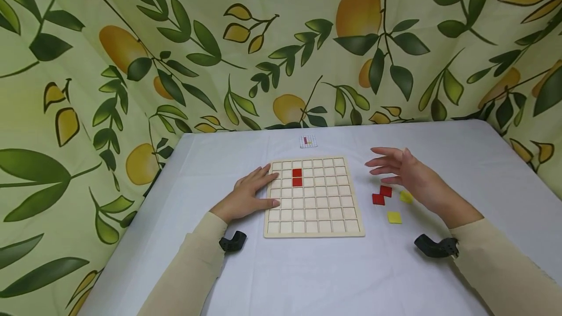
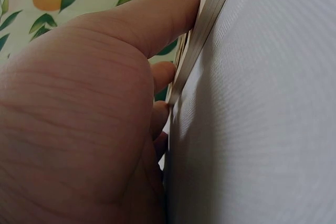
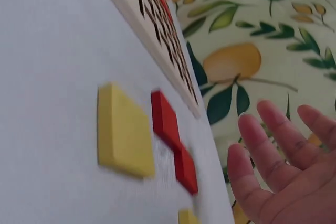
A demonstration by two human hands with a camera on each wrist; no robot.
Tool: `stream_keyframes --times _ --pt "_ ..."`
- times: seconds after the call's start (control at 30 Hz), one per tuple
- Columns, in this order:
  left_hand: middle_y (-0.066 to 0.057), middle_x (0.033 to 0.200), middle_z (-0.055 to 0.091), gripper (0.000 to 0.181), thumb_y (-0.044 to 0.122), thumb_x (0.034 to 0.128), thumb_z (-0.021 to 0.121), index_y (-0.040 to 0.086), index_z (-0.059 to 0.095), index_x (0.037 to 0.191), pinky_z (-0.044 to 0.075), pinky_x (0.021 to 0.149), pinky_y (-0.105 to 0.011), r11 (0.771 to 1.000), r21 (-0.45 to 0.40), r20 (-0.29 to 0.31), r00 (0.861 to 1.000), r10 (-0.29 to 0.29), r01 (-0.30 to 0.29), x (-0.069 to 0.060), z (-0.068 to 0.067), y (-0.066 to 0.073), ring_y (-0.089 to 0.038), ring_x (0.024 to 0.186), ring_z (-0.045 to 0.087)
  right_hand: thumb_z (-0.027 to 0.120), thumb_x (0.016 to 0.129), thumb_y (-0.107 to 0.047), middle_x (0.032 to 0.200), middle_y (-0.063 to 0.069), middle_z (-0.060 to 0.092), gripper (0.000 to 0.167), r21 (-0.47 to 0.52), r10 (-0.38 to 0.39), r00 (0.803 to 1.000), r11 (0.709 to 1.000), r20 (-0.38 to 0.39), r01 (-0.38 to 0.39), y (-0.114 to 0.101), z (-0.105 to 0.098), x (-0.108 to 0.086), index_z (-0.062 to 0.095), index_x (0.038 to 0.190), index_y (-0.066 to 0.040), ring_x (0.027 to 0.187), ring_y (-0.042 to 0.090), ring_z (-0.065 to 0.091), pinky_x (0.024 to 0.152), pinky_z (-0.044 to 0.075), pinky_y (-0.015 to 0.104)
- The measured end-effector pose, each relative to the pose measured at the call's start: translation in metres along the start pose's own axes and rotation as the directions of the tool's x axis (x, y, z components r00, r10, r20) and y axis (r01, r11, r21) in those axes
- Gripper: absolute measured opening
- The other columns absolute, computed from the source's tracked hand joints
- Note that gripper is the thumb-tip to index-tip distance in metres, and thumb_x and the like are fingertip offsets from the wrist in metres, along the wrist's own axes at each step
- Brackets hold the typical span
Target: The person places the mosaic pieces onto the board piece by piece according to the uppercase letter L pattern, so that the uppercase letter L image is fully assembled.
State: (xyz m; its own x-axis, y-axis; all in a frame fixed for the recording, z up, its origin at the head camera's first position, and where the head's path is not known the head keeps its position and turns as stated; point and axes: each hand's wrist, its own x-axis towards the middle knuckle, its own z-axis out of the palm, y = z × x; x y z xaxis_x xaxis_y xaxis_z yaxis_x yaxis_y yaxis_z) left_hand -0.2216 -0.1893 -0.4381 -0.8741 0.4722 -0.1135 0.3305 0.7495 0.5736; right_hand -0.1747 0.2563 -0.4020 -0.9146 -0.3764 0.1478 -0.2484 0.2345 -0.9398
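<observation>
A wooden grid board [image 1: 311, 202] lies on the white cloth, with two red tiles [image 1: 297, 177] one above the other in its upper left part. The left hand [image 1: 249, 196] rests on the board's left edge, thumb and fingertips on the rim; the left wrist view shows its thumb along the board's side [image 2: 202, 38]. Above the loose tiles, right of the board, the right hand [image 1: 410, 178] hovers with relaxed fingers and holds nothing. Under it are two red tiles [image 1: 378, 199] touching at a corner, and two yellow tiles [image 1: 394, 217], one nearer the wrist.
A small printed grid card [image 1: 308, 141] lies behind the board near the table's far edge. A curtain with fruit and leaves [image 1: 285, 38] hangs behind and at the left. Black devices [image 1: 233, 242] are strapped at both wrists.
</observation>
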Motion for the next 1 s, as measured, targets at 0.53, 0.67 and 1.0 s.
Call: stream_keyframes --times 0.53,0.67,1.0 --pt "0.009 0.180 0.013 0.091 0.060 0.0932 0.081 0.026 0.045 0.169 0.005 0.128 -0.058 1.000 -0.007 -0.009 1.000 0.002 -0.002 0.002 0.001 -0.002 -0.022 0.166 0.004 0.068 0.109 -0.029 0.159 0.023 0.050 0.078 -0.191 0.234 0.972 0.953 -0.027 -0.235 0.041 -0.028 -0.009 0.027 0.172 -0.007 0.143 0.044 0.047 0.115 0.040 0.061" --pt "0.010 0.180 0.013 0.091 0.060 0.0933 0.081 0.026 0.045 0.169 0.005 0.128 -0.058 1.000 -0.005 -0.009 1.000 0.001 -0.001 0.003 0.001 -0.003 -0.021 0.166 0.004 0.080 0.102 -0.025 0.159 0.021 0.051 0.077 -0.239 0.229 0.973 0.945 -0.009 -0.224 0.043 -0.026 -0.009 0.040 0.166 -0.006 0.143 0.041 0.047 0.105 0.043 0.022" --pt "0.008 0.180 0.014 0.090 0.058 0.0928 0.082 0.025 0.046 0.169 0.005 0.127 -0.059 1.000 -0.011 -0.011 1.000 0.007 -0.007 0.003 0.001 -0.002 -0.023 0.166 0.005 0.080 0.097 -0.007 0.151 0.016 0.052 0.020 -0.374 0.186 0.982 0.910 -0.015 -0.178 0.045 -0.020 -0.008 0.078 0.117 -0.009 0.144 0.046 0.041 0.096 0.035 0.006"
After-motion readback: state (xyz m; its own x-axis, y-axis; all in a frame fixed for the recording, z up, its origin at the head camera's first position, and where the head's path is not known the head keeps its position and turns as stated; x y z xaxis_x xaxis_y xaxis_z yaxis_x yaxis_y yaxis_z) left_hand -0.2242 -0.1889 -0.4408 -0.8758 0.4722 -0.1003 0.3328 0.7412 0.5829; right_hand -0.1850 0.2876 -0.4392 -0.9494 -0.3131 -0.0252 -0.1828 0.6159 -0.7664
